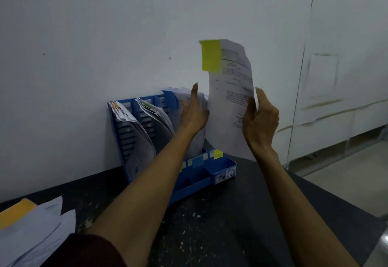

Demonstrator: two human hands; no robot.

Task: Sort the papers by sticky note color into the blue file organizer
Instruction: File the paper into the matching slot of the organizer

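Unsorted papers (37, 231): tabletop (210, 224). Yellow-noted sheet (231, 98) is pinched by right hand (260, 119); blue file organizer (210, 174) papers are pressed back by straight-fingered left hand (194, 111); insertion judged next.

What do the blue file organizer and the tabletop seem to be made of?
Blue file organizer: probably moulded plastic, given its uniform colour, thin slotted walls and slight sheen. Tabletop: dark, hard, matte surface with pale flecks and scuffs. It could be stone or laminate; I cannot tell which.

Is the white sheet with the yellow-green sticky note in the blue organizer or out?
Out: the right hand grips the white printed sheet upright in the air beside the blue plastic file organizer.
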